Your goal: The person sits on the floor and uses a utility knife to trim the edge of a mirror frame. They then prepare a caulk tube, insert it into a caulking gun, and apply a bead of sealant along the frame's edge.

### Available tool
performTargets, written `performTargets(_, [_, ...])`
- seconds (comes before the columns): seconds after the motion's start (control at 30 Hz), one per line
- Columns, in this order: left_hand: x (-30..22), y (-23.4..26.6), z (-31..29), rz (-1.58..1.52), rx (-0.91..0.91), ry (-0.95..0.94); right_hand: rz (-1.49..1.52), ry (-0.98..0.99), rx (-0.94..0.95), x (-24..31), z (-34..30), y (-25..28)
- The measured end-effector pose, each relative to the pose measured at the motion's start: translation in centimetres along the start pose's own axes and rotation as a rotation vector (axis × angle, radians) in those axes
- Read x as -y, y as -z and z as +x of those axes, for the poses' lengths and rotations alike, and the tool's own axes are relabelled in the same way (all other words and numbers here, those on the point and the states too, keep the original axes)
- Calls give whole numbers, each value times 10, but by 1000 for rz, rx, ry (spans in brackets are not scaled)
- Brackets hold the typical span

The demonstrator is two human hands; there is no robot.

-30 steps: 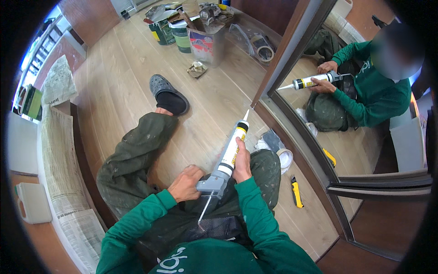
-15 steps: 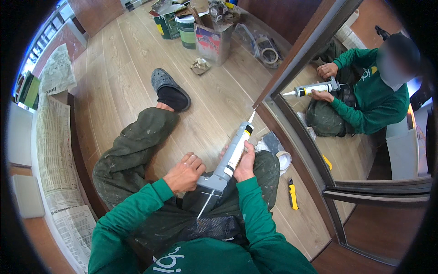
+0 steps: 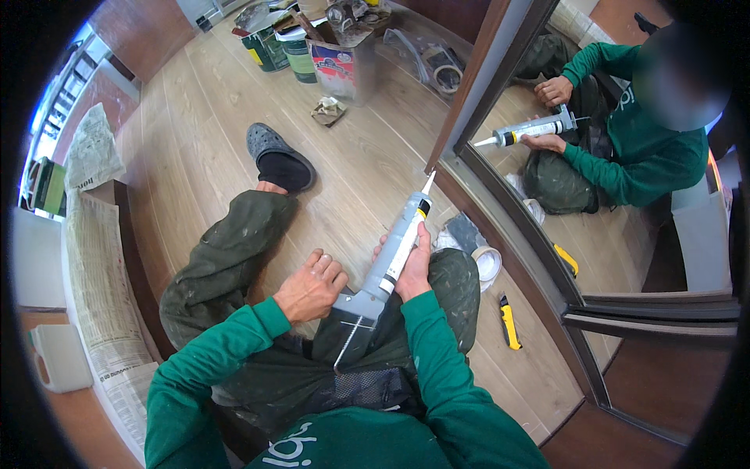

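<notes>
A grey caulking gun with a white-labelled sealant cartridge in it lies slantwise over my lap. Its white nozzle points up and right, toward the dark frame's lower edge; I cannot tell whether the tip touches. My right hand cradles the barrel from the right, fingers wrapped beneath it. Curled closed, my left hand is at the gun's handle, which it mostly hides. The bent plunger rod sticks out toward my waist. The mirrored panel at right reflects the gun and both hands.
Right of my knee are a tape roll and a yellow utility knife. Several buckets and a clear bag stand at the far side, near a crumpled scrap. Newspaper covers the left ledge, beside a white jug.
The view has shifted slightly, and surrounding things sit a little differently in it. The gun stays between both hands, its nozzle still toward the frame. My left hand's fingers look slightly raised.
</notes>
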State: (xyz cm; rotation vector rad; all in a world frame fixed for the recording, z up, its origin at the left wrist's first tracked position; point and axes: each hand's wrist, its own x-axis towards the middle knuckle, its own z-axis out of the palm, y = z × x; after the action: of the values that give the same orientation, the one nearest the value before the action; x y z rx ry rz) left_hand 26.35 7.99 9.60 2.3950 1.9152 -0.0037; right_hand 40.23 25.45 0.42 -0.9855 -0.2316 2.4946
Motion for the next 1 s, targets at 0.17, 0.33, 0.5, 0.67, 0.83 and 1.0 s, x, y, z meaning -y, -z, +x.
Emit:
performTargets(0.17, [2, 0, 2, 64, -15, -15, 24, 15, 24, 0, 3, 0])
performTargets(0.33, [3, 5, 4, 66, 20, -18, 39, 16, 34, 1, 6, 0])
performTargets(0.5, [6, 10, 5, 107, -26, -53, 68, 13, 34, -1, 9, 0])
performTargets(0.67, [15, 22, 9, 207, 16, -102, 122, 63, 68, -9, 11, -2])
performTargets(0.83, [18, 42, 18, 322, 61, -180, 237, 43, 125, -12, 12, -1])
performTargets(1.0, [20, 56, 30, 451, 78, -278, 250, 13, 66, -12, 19, -2])
